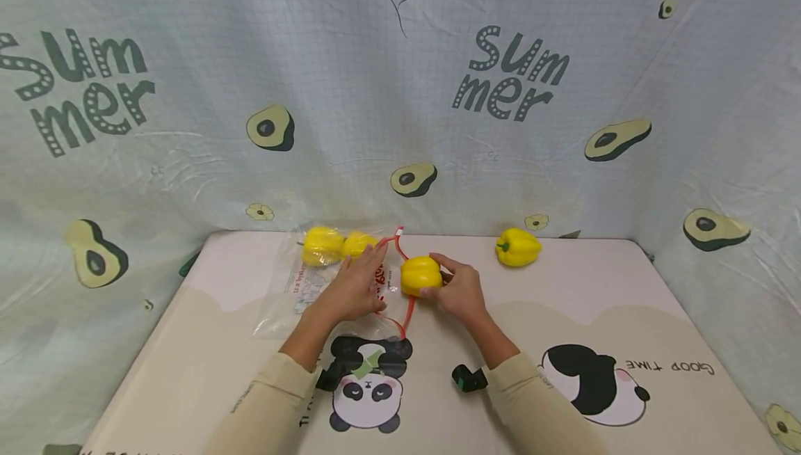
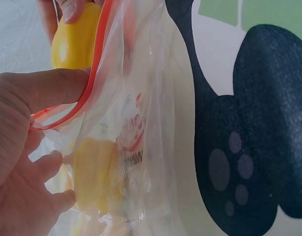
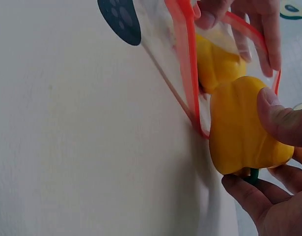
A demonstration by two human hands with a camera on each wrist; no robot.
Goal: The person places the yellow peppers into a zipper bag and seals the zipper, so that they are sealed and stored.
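My right hand (image 1: pixel 462 293) grips a yellow bell pepper (image 1: pixel 421 275), thumb on one side and fingers on the other. In the right wrist view its green stem (image 3: pixel 252 175) points back toward the palm, and its blunt end is right at the bag's mouth. A clear plastic bag (image 1: pixel 278 309) with a red-edged opening lies flat-sided on the table, two yellow peppers (image 1: pixel 322 246) inside. My left hand (image 1: pixel 352 290) is at that opening, thumb and fingers spread apart against the red rim (image 3: pixel 190 64), which gapes toward the held pepper.
Another yellow pepper (image 1: pixel 518 247) lies at the back right of the table. The table cover (image 1: pixel 563 302) bears printed pandas. A pale curtain (image 1: pixel 350 107) with avocado prints hangs behind the back edge. Near each wrist sits a small black wrist device (image 1: pixel 469 378).
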